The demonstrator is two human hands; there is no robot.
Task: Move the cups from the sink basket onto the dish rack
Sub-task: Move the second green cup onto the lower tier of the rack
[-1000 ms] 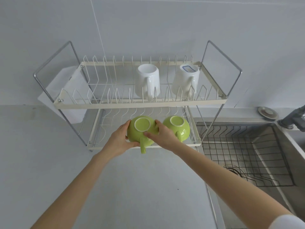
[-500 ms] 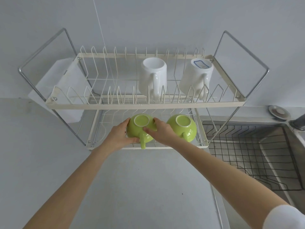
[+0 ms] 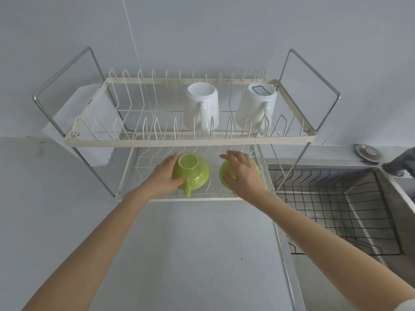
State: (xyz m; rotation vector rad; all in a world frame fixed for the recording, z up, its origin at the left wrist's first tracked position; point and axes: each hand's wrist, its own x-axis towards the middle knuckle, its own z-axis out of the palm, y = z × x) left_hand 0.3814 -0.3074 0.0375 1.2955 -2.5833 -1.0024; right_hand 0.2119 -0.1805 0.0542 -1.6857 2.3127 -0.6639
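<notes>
A two-tier cream wire dish rack (image 3: 190, 143) stands on the counter. Two white mugs, one in the middle (image 3: 201, 106) and one at the right (image 3: 254, 106), sit upside down on its upper tier. On the lower tier a green cup (image 3: 193, 170) lies upside down with its handle toward me, and my left hand (image 3: 165, 176) grips its left side. My right hand (image 3: 243, 173) rests, fingers spread, over a second green cup (image 3: 224, 176) to the right and hides most of it. The black wire sink basket (image 3: 336, 209) holds no cups.
A steel sink (image 3: 402, 221) lies at the right with a dark faucet (image 3: 399, 163) and a round drain stopper (image 3: 368, 152) behind it. The grey counter (image 3: 179, 254) spreads in front of the rack. A white sheet (image 3: 85, 122) hangs behind the rack's left end.
My right hand left the left green cup and moved right onto the other green cup. My left hand stays on the left cup. The camera came closer.
</notes>
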